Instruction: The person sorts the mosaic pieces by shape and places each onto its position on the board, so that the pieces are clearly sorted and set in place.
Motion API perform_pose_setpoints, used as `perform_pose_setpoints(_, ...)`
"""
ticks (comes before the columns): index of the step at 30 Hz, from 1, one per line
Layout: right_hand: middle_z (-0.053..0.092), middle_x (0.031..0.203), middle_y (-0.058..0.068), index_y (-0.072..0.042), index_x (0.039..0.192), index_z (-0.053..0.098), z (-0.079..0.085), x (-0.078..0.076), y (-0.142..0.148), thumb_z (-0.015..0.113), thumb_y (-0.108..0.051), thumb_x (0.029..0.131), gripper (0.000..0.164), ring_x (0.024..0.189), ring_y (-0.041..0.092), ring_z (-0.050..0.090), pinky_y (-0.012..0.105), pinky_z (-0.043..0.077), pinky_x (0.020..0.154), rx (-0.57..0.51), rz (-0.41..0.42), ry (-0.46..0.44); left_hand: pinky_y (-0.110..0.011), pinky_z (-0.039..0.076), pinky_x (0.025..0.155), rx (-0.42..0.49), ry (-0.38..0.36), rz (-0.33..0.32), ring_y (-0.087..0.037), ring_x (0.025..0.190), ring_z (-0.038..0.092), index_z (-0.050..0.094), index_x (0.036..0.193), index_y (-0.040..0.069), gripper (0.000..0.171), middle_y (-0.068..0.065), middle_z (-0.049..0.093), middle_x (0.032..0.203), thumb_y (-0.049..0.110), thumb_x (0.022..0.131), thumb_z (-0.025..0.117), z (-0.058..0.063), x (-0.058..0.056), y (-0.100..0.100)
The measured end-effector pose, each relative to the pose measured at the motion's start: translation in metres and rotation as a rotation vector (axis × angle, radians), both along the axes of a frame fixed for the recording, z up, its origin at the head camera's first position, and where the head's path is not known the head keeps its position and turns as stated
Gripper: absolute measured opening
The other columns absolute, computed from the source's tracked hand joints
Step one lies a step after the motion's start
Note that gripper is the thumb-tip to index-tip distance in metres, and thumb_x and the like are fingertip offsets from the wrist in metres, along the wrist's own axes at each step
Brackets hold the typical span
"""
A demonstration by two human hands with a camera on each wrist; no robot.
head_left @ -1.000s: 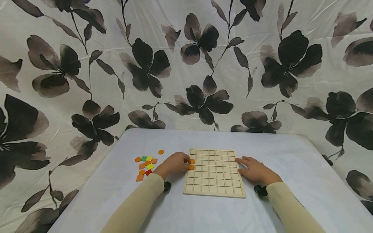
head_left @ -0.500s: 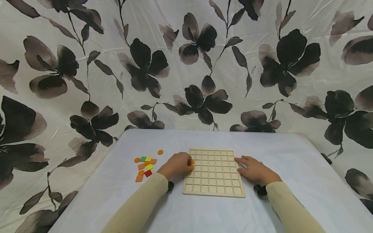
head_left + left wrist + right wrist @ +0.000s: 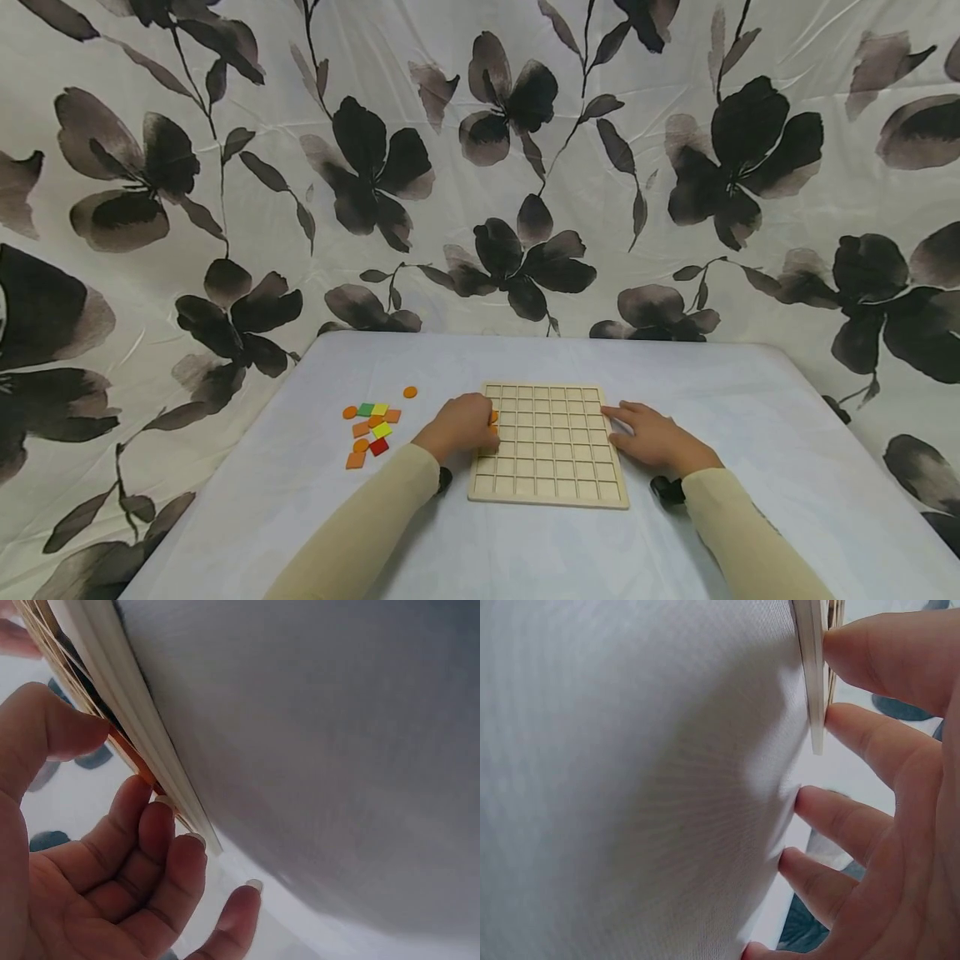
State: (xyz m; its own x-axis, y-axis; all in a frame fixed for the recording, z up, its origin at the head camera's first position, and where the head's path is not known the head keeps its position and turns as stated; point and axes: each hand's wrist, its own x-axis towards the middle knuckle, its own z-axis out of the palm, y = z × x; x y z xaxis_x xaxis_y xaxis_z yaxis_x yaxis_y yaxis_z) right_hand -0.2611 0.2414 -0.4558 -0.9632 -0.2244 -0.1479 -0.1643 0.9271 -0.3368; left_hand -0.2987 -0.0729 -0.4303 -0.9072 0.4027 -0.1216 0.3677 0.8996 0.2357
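A pale wooden grid board point(image 3: 552, 446) lies on the white-covered table. Over its left edge my left hand point(image 3: 457, 425) bends its fingers, thumb nearest me. The left wrist view has an orange disc point(image 3: 132, 754) in the board, with the thumb at one end and the index fingertip at the other. Two orange pieces show beside this hand in the head view, partly hidden by it; the upper disc point(image 3: 493, 416) sits in a left-column cell. My right hand point(image 3: 654, 433) rests at the board's right edge, fingers spread, thumb and index finger point(image 3: 866, 739) touching the rim.
Left of the board lies a loose group of small flat pieces: orange discs point(image 3: 410, 392), orange squares point(image 3: 355, 460), yellow squares point(image 3: 382, 430), a green square point(image 3: 365, 409) and a red square point(image 3: 378, 447). A flowered cloth point(image 3: 450, 308) hangs behind the table.
My left hand has shifted slightly right and toward me along the board's left column, covering more of the orange discs. The right hand keeps its place at the edge.
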Motion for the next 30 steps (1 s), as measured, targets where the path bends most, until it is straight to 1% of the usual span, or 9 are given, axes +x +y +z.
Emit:
perform_pose_setpoints(3, 0.034, 0.152, 0.025, -0.017, 0.147, 0.042, 0.0, 0.0, 0.001, 0.051, -0.034, 0.097, 0.054, 0.139, 0.049, 0.03, 0.073, 0.024, 0.103, -0.001, 0.001, -0.003, -0.028, 0.031, 0.05, -0.016, 0.005, 0.002, -0.012, 0.056, 0.038, 0.047, 0.057, 0.016, 0.028, 0.004, 0.04, 0.061, 0.02, 0.071, 0.071, -0.001, -0.002, 0.001)
perform_pose_setpoints(7, 0.033, 0.152, 0.025, -0.017, 0.147, 0.042, 0.001, 0.0, 0.0, 0.051, -0.034, 0.097, 0.054, 0.139, 0.049, 0.03, 0.073, 0.023, 0.104, 0.0, -0.002, -0.007, -0.029, 0.032, 0.051, -0.027, -0.011, 0.018, -0.013, 0.058, 0.039, 0.048, 0.058, 0.016, 0.027, 0.003, 0.042, 0.063, 0.022, 0.071, 0.071, -0.002, -0.004, 0.002)
perform_pose_setpoints(12, 0.033, 0.152, 0.024, -0.017, 0.147, 0.041, 0.001, -0.001, 0.001, 0.05, -0.034, 0.097, 0.054, 0.139, 0.048, 0.03, 0.073, 0.023, 0.104, 0.006, 0.005, -0.002, -0.03, 0.036, 0.054, -0.005, -0.026, 0.05, -0.015, 0.061, 0.044, 0.055, 0.066, 0.013, 0.02, 0.002, 0.048, 0.067, 0.024, 0.07, 0.072, 0.0, -0.005, 0.002)
perform_pose_setpoints(14, 0.033, 0.152, 0.024, -0.017, 0.147, 0.041, 0.001, -0.001, 0.001, 0.05, -0.035, 0.097, 0.054, 0.139, 0.048, 0.03, 0.073, 0.023, 0.104, 0.007, 0.009, 0.0, -0.03, 0.037, 0.055, -0.005, -0.021, 0.054, -0.015, 0.062, 0.045, 0.057, 0.07, 0.013, 0.02, 0.001, 0.05, 0.069, 0.025, 0.071, 0.072, 0.0, -0.007, 0.002)
perform_pose_setpoints(17, 0.033, 0.152, 0.024, -0.017, 0.147, 0.041, 0.001, -0.002, 0.002, 0.05, -0.035, 0.097, 0.054, 0.139, 0.048, 0.03, 0.074, 0.023, 0.104, 0.008, 0.011, 0.002, -0.03, 0.039, 0.057, -0.015, -0.003, 0.044, -0.014, 0.064, 0.048, 0.059, 0.072, 0.013, 0.02, 0.002, 0.053, 0.071, 0.027, 0.071, 0.073, 0.0, -0.01, 0.003)
perform_pose_setpoints(21, 0.033, 0.152, 0.024, -0.017, 0.148, 0.041, -0.001, -0.002, 0.002, 0.049, -0.035, 0.097, 0.054, 0.139, 0.049, 0.03, 0.074, 0.023, 0.104, 0.007, 0.013, 0.001, -0.029, 0.04, 0.057, -0.013, 0.02, 0.016, -0.013, 0.063, 0.048, 0.058, 0.069, 0.014, 0.019, 0.003, 0.054, 0.07, 0.027, 0.071, 0.072, 0.001, -0.012, 0.005)
perform_pose_setpoints(26, 0.032, 0.153, 0.024, -0.017, 0.148, 0.041, -0.001, -0.003, 0.001, 0.049, -0.035, 0.097, 0.054, 0.139, 0.049, 0.03, 0.074, 0.022, 0.104, 0.006, 0.003, -0.012, -0.029, 0.036, 0.055, 0.001, 0.014, -0.007, -0.012, 0.059, 0.043, 0.055, 0.06, 0.016, 0.021, 0.005, 0.049, 0.063, 0.024, 0.072, 0.071, 0.005, -0.015, 0.009)
perform_pose_setpoints(28, 0.032, 0.153, 0.023, -0.018, 0.148, 0.041, -0.001, -0.002, 0.001, 0.05, -0.035, 0.097, 0.054, 0.139, 0.049, 0.03, 0.074, 0.021, 0.104, 0.006, -0.001, -0.016, -0.029, 0.036, 0.055, -0.006, 0.009, -0.01, -0.012, 0.059, 0.044, 0.055, 0.06, 0.016, 0.021, 0.006, 0.049, 0.063, 0.024, 0.072, 0.07, 0.005, -0.017, 0.011)
perform_pose_setpoints(30, 0.032, 0.153, 0.024, -0.018, 0.148, 0.041, -0.001, -0.002, 0.001, 0.05, -0.034, 0.097, 0.054, 0.139, 0.049, 0.03, 0.074, 0.021, 0.104, 0.007, -0.002, -0.015, -0.03, 0.038, 0.058, -0.018, 0.007, -0.008, -0.012, 0.061, 0.046, 0.056, 0.063, 0.017, 0.018, 0.006, 0.051, 0.065, 0.025, 0.073, 0.069, 0.004, -0.019, 0.013)
